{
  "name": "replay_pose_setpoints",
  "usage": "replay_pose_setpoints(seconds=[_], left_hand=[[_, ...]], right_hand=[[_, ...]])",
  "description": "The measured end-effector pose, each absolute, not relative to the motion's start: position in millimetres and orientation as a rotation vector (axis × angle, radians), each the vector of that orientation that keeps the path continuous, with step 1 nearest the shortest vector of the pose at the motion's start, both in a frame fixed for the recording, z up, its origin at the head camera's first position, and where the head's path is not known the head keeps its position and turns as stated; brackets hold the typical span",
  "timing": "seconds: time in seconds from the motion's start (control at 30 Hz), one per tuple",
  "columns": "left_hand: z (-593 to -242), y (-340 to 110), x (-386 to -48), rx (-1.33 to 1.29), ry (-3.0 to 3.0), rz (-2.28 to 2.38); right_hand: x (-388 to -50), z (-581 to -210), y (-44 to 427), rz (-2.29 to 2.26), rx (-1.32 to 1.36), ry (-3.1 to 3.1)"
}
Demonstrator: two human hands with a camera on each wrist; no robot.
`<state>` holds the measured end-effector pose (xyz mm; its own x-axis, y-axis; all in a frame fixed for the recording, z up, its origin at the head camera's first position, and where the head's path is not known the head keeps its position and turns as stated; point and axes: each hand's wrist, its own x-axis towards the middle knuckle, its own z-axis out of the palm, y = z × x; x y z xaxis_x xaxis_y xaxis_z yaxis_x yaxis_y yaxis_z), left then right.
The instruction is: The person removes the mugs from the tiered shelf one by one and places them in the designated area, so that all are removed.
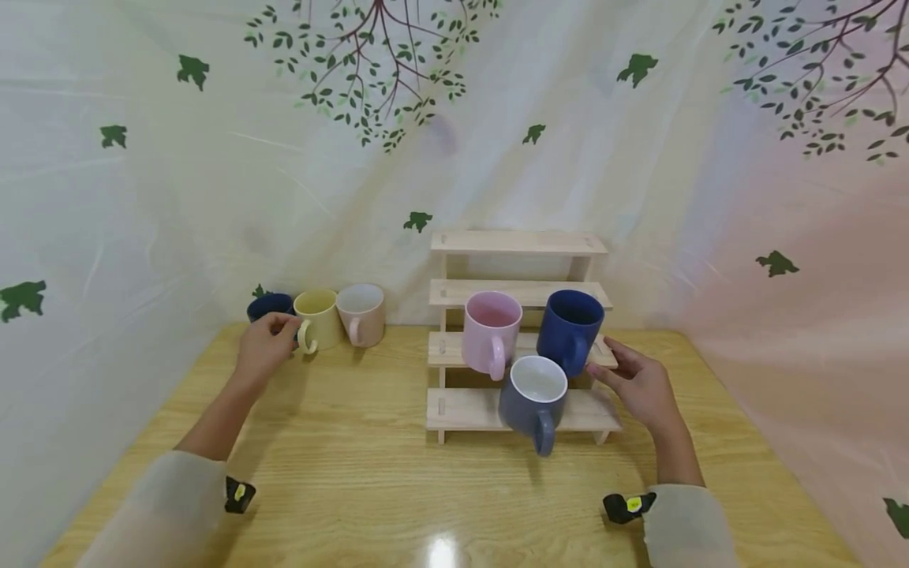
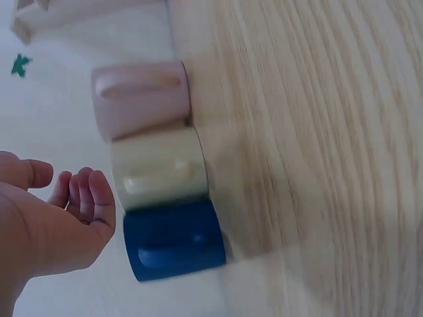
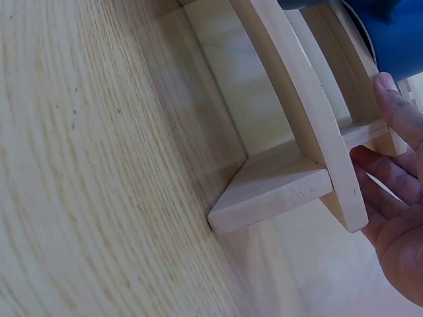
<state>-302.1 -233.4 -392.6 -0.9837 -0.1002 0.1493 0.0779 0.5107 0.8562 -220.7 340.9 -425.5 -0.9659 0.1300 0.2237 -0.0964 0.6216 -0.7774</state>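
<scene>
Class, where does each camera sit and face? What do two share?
On head: faces forward and down at the stepped pale wooden rack; left hand, right hand, forearms show.
On left wrist: faces the yellow cylindrical mug; left hand shows.
On right wrist: faces the rack; right hand shows.
Head and right wrist share the rack.

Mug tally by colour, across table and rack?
Blue mugs: 2
Pink mug: 1
Pale pink mug: 1
Yellow mug: 1
Grey mug: 1
Total: 6
</scene>
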Motion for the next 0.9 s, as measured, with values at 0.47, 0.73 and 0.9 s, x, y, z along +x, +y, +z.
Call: replay_pose_setpoints(seconds=[0.47, 0.73, 0.9], left_hand=[[-384, -151, -282, -0.314, -2.58, -1.662], [-387, -114, -271, -0.44, -2.556, -1.685], [-384, -90, -265, -0.528, -2.524, -1.772]], right_hand=[[-220, -425, 341, 1.252, -0.033, -2.597], [-220, -426, 342, 1.278, -0.02, -2.58], [-220, -426, 342, 1.277, -0.011, -2.578]])
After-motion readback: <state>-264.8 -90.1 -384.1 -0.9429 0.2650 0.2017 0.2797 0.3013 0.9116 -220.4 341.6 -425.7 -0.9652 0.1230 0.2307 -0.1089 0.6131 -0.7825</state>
